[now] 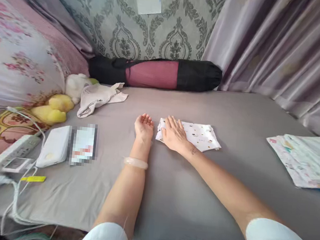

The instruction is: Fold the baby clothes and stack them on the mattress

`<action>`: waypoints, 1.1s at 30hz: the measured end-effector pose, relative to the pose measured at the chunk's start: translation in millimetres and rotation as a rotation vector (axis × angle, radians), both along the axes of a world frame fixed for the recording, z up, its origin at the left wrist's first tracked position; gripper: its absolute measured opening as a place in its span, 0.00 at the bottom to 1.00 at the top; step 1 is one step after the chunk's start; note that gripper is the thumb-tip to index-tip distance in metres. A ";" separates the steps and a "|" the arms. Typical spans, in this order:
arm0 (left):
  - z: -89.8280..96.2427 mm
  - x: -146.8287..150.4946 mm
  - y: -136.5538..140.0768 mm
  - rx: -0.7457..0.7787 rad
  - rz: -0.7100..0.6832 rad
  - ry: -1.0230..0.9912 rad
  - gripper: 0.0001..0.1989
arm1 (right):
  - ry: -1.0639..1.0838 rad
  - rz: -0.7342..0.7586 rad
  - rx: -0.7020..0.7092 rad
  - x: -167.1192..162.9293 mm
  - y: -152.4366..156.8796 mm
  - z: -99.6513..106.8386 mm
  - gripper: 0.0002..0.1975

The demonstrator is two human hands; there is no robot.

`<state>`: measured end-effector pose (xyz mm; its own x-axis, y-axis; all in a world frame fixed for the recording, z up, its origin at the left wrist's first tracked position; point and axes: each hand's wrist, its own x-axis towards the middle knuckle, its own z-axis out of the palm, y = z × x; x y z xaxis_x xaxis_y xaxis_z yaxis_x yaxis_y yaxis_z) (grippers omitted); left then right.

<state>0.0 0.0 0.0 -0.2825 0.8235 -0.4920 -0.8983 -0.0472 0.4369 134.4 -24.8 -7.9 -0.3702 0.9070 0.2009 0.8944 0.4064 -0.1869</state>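
A folded white cloth (199, 135) with small printed figures lies flat on the grey bed sheet (192, 198). My right hand (174, 133) rests palm down on its left part, fingers stretched out, covering some of the print. Just left of the cloth, my left hand (144, 126) lies on its back edge with the palm turned up and the fingers loosely curled. Nothing shows in it, and it sits apart from the cloth. A pale bangle (136, 163) circles my left wrist.
At right lies a stack of folded cloths (306, 160). A crumpled beige garment (100, 97) and yellow plush toy (53, 109) are at left, near a white power bank (55, 145), blurred phone-like object (83, 144) and power strip (5, 163) with cables. A black-and-red rolled bag (153, 73) lies along the wall.
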 end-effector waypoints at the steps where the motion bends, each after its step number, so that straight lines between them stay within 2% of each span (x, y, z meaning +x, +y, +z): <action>1: -0.5 -0.3 0.9 0.002 0.001 0.000 0.13 | 0.000 0.006 -0.012 -4.1 -0.3 -3.2 0.30; 9: -7.2 -2.8 5.5 0.038 -0.003 0.017 0.12 | -0.008 -0.013 -0.072 -16.0 -2.1 -20.3 0.33; 16: -8.2 -2.5 6.6 0.039 0.003 0.008 0.11 | -0.004 -0.021 -0.139 -17.1 2.8 -13.3 0.33; 21: -8.0 -5.1 6.9 0.073 0.036 -0.004 0.11 | 0.039 -0.008 -0.063 -28.7 8.2 -6.3 0.30; 27: -12.7 -9.2 7.6 0.108 0.029 0.055 0.07 | 0.033 0.019 -0.117 -34.9 5.8 -13.4 0.30; 33: -11.5 -6.7 7.1 0.102 0.036 0.046 0.08 | 0.052 0.019 -0.146 -33.7 6.7 -14.9 0.30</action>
